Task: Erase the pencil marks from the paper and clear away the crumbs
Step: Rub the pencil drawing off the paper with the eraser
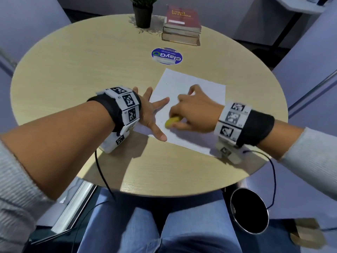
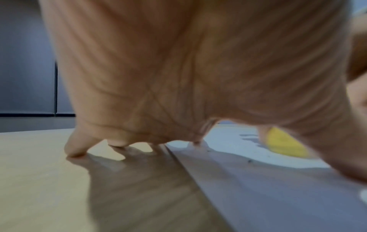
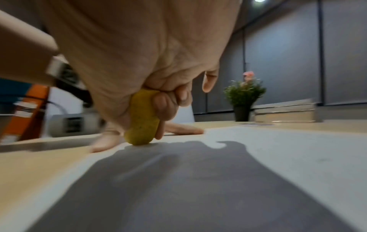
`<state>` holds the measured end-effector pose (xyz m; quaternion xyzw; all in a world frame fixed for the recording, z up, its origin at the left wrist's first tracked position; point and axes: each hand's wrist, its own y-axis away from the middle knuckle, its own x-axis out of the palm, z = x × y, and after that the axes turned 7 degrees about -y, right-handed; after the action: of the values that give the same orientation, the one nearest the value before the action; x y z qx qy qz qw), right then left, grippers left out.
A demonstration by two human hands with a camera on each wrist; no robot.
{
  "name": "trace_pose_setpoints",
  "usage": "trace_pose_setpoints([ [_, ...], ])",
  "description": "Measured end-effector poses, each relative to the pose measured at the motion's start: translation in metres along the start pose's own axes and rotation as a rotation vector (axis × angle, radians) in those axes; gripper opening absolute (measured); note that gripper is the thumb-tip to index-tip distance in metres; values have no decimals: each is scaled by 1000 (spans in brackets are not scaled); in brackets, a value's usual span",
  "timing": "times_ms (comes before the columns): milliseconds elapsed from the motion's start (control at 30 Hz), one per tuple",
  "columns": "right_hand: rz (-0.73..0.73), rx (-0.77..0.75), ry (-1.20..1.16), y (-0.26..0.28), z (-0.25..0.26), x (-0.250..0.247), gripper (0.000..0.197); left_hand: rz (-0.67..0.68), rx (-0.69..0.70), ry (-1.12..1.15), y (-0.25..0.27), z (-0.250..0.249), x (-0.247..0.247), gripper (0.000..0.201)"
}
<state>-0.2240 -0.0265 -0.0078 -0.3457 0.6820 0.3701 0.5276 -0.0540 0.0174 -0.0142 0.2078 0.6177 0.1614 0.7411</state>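
Note:
A white sheet of paper (image 1: 191, 92) lies on the round wooden table (image 1: 73, 70). My left hand (image 1: 149, 114) is spread flat with straight fingers; thumb and forefinger press the paper's left edge, the other fingers rest on the wood. My right hand (image 1: 193, 112) grips a yellow eraser (image 1: 172, 121) and holds its end down on the paper near the left side. The eraser (image 3: 142, 119) shows upright in the right wrist view, and the eraser (image 2: 284, 145) also appears in the left wrist view. A few dark crumbs (image 2: 249, 160) lie on the sheet.
A potted plant (image 1: 142, 12) and a stack of books (image 1: 182, 26) stand at the table's far edge. A round blue sticker (image 1: 166, 56) lies beyond the paper. A dark round bin (image 1: 249, 209) sits on the floor at my right knee. Cables hang from both wrists.

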Motion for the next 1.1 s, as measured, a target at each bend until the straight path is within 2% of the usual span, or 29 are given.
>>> trace_pose_setpoints([
  [67,-10,103,-2,-3,-9,-4,43,-9,3,-1,-1,1,2,139],
  [200,-31,-84,24,0,2,5,35,12,7,37,-5,2,1,138],
  [333,-27,93,49,-5,-12,-6,41,-16,10,19,-5,3,4,139],
  [467,-7,-69,61,2,3,2,39,10,2,14,-5,2,3,139],
  [600,5,118,16,-3,-21,-8,44,-2,-12,29,-6,1,4,140],
  [733,13,-42,47,4,-5,2,49,10,-17,38,-4,1,2,137],
  [800,27,22,16,1,-15,-4,53,0,-9,31,-4,1,2,137],
  [867,34,129,5,-1,-24,-8,48,1,-5,27,-5,1,4,137],
  [1000,44,-22,30,3,-5,0,42,35,-10,23,-6,3,1,139],
  [1033,51,-13,13,2,-7,-2,44,33,-10,28,-7,3,1,138],
  [1100,50,101,-13,-1,-19,-8,46,25,-9,38,-7,3,3,137],
])
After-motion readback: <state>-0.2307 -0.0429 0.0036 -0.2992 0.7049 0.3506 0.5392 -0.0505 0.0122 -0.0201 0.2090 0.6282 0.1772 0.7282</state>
